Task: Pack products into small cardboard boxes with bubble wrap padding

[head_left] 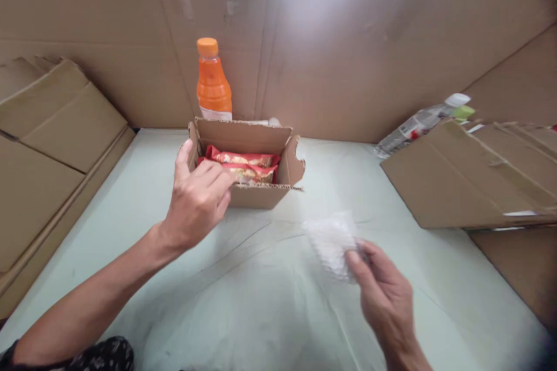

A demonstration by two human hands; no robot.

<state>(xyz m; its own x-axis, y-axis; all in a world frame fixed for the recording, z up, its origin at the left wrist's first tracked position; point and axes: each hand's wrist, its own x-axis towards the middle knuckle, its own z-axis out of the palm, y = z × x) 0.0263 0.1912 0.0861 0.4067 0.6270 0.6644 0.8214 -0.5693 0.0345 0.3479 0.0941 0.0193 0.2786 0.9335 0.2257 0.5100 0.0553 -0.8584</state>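
Observation:
A small open cardboard box (255, 198) stands on the table, with red snack packets (250, 173) lying inside it. My left hand (198, 200) is at its front left corner, fingers over the front wall and thumb outside it, closed on that edge; one finger sticks up beside the left wall. Between the thumb and fingers of my right hand (383, 287) is a folded piece of bubble wrap (333, 243), whitish and slightly blurred. It is held above the table, apart from the box and to its front right.
Behind the box stands an orange drink bottle (213, 84). A larger cardboard box (56, 145) is at the left. On the right, a clear plastic bottle (420, 122) leans out of another cardboard box (461, 179). A cardboard wall (348, 52) closes off the back of the pale table (270, 301).

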